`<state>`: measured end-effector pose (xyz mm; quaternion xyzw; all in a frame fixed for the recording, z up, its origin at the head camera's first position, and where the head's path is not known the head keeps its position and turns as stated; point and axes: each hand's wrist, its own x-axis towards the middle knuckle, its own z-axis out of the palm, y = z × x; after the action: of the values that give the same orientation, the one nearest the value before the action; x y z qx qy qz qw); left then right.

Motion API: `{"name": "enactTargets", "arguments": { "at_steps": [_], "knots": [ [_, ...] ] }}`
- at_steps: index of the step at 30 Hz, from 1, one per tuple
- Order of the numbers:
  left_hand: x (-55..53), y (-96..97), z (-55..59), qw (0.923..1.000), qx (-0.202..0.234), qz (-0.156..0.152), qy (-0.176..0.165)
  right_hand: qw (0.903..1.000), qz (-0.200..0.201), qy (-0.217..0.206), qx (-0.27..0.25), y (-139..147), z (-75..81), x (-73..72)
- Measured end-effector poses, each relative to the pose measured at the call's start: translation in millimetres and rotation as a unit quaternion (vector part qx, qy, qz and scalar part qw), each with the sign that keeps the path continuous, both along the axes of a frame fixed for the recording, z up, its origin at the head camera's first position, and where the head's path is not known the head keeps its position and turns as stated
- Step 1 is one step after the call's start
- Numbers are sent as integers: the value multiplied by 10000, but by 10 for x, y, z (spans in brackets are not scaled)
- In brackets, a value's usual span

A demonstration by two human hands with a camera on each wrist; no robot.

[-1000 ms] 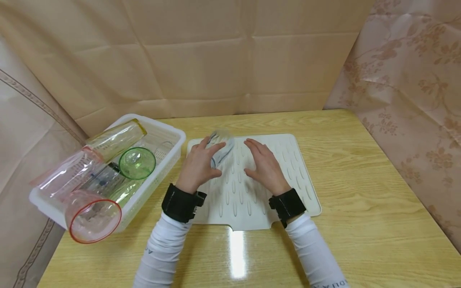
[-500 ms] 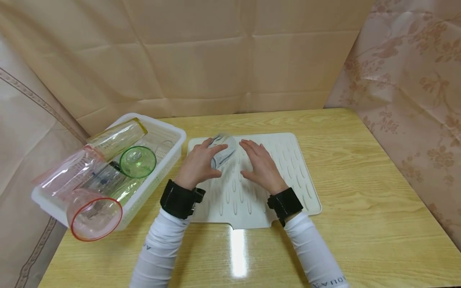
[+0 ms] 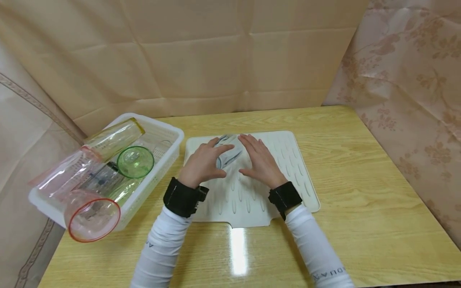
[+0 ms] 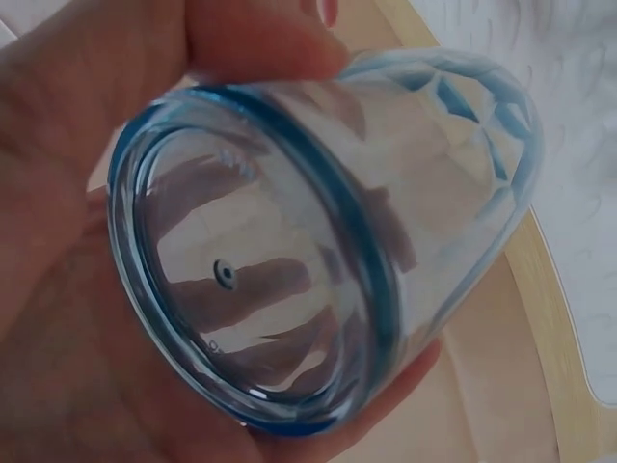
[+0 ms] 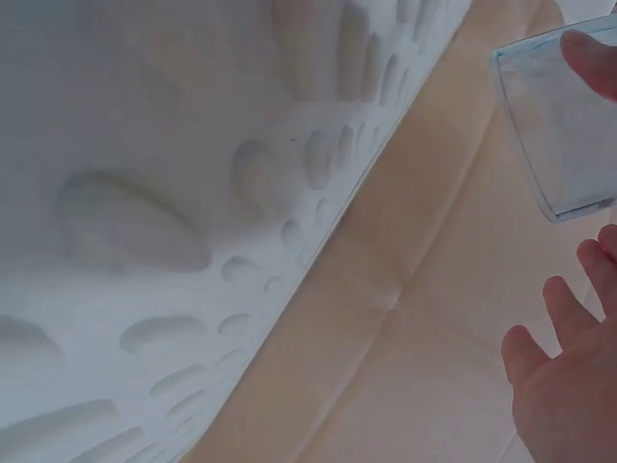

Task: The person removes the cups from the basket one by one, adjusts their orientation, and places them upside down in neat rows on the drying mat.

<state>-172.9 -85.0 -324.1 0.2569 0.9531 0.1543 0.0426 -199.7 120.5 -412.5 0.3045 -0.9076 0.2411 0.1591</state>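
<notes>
My left hand (image 3: 203, 162) grips a clear, blue-tinted tumbler (image 3: 230, 154), holding it tilted above the far part of a white ridged mat (image 3: 248, 218). In the left wrist view the tumbler (image 4: 424, 135) has one round end towards the camera and facets at the other, with the thumb on top and fingers showing through its wall. My right hand (image 3: 263, 162) hovers over the mat, thumb and fingers spread, fingertips close to the tumbler. Whether they touch it I cannot tell. In the right wrist view the tumbler (image 5: 549, 135) appears at upper right, above the fingers (image 5: 569, 318).
At left stands a white plastic basket (image 3: 158, 182) holding a yellow tumbler (image 3: 117, 138), a green tumbler (image 3: 136, 162), a pink tumbler (image 3: 68, 172) and other clear pieces. A red-rimmed tumbler (image 3: 94, 220) juts over its near edge. Curtains hang behind and beside the wooden table (image 3: 360, 192).
My left hand has shifted slightly right with the tumbler, bringing it nearer my right hand. The tumbler's angle has changed a little. My right fingers are slightly further left.
</notes>
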Motion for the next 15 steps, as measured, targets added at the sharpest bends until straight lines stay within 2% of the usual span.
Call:
{"name": "enactTargets", "arguments": {
  "at_steps": [8, 15],
  "knots": [
    [27, 81, 32, 9992, 43, -391, -114, 9996, 231, -173, -21, 58, -27, -72],
    [39, 116, 12, 9983, 90, -562, -155, 9990, 350, -287, -2, 74, -41, -107]
  ]
}}
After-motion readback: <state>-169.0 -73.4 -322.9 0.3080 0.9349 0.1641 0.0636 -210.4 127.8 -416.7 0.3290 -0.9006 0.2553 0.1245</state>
